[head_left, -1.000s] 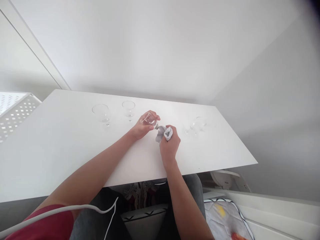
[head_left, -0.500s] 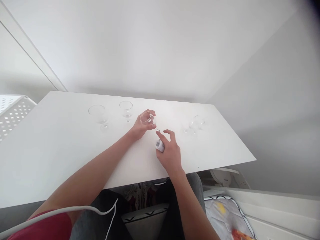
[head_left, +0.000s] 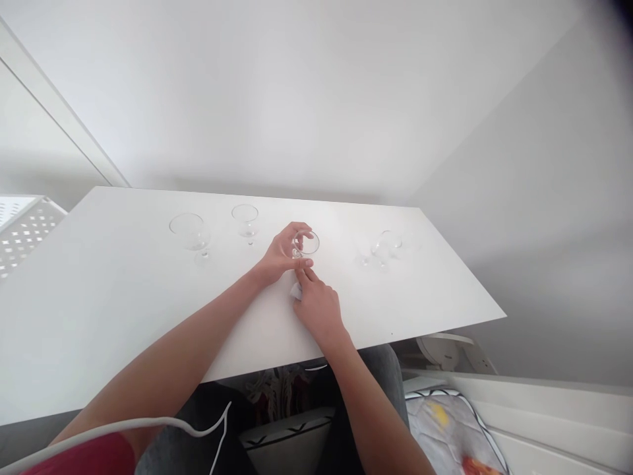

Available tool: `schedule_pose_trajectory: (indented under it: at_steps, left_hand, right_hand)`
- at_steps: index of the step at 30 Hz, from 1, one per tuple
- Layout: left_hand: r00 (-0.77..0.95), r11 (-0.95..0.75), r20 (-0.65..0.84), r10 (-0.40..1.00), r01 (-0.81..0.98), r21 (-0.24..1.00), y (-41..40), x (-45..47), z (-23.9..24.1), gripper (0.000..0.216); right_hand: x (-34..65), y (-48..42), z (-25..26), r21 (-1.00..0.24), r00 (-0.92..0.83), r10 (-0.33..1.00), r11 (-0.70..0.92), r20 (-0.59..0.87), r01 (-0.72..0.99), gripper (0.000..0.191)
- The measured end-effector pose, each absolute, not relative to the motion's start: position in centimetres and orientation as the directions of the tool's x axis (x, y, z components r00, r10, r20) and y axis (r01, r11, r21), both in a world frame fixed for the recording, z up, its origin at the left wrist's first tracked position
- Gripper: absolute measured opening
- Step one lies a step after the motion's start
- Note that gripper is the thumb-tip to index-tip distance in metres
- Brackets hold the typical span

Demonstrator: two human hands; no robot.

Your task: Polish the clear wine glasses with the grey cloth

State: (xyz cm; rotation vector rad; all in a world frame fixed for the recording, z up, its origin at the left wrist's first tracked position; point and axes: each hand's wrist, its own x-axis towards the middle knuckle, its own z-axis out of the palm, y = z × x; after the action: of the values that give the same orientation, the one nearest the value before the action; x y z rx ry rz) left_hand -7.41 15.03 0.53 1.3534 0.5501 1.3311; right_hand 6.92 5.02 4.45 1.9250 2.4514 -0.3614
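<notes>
My left hand (head_left: 279,256) is wrapped round a clear stemmed glass (head_left: 307,243) above the middle of the table, its rim turned up and toward the right. Close below it, my right hand (head_left: 320,308) has its fingertips at the underside of the glass, by my left thumb. A crumpled white cloth (head_left: 296,291) pokes out from the right hand's grip. Whether the fingertips or the cloth touch the glass stem is hard to make out.
On the white table (head_left: 247,323), a wide stemmed glass (head_left: 190,232) and a smaller stemmed glass (head_left: 245,223) stand to the left. More clear glassware (head_left: 388,245) is at the right. A white cable (head_left: 148,422) crosses over my left arm. A perforated white rack (head_left: 32,227) stands beyond the left edge.
The glass has tipped so its rim now points right instead of left. My right hand has moved left, bringing its fingers and the cloth up under the glass.
</notes>
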Motion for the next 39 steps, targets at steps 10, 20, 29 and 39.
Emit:
schedule_pose_trajectory:
  at_steps: [10,20,29,39]
  left_hand:
    - [0.273,-0.269,0.327,0.905,-0.23,0.935,14.8,-7.4,1.0,0.066]
    - [0.263,-0.288,0.325,0.909,-0.168,0.943,14.9,-7.8,0.5,0.073]
    - [0.202,-0.217,0.276,0.94,-0.269,0.938,14.8,-7.9,0.6,0.068]
    - [0.447,-0.037,0.189,0.874,-0.328,0.944,14.8,-8.3,1.1,0.077]
  right_hand:
    - [6.1,5.2,4.2,-0.15,-0.231,0.961,0.208,-0.155,0.966,0.08]
    - [6.1,4.9,3.8,-0.149,-0.195,0.967,0.171,-0.166,0.974,0.075]
    - [14.4,0.5,3.6,-0.048,0.014,0.983,-0.023,-0.184,0.999,0.075]
    - [24.0,1.3,3.6,-0.055,0.288,0.948,-0.298,-0.136,0.953,0.07]
